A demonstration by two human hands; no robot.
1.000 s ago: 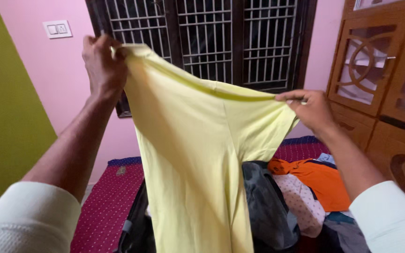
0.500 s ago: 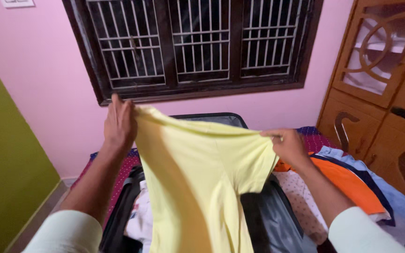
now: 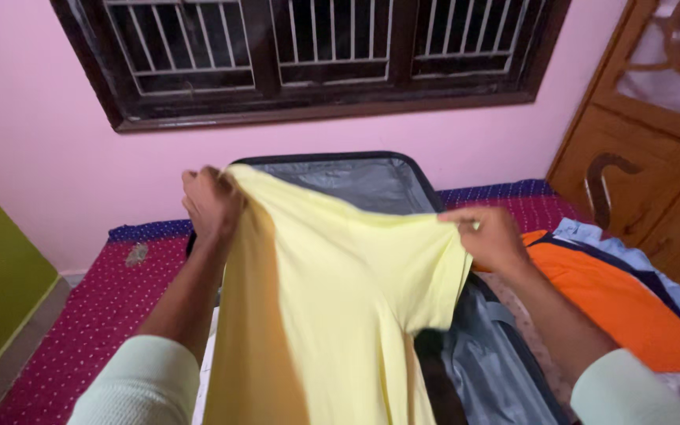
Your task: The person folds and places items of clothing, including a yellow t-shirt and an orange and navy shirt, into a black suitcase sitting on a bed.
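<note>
From where I watch, the left hand (image 3: 212, 203) is closed in a pinch on one upper corner of the pale yellow shirt (image 3: 340, 291), holding it up in front of the open suitcase (image 3: 371, 182). The shirt hangs spread between both hands over the suitcase, its top edge sagging a little in the middle, its lower part dropping out of view at the bottom of the frame. I judge the work as only partly along: the shirt is lifted and opened out, but it is not folded and not laid down anywhere yet. The cloth looks thin and soft, plain, with loose creases running down from each pinch. The right hand (image 3: 491, 236) pinches the other upper corner between thumb and fingers. Further right, an orange garment (image 3: 615, 303) lies on a heap of clothes on the bed (image 3: 80, 315), near the wooden cupboard (image 3: 639, 149).
</note>
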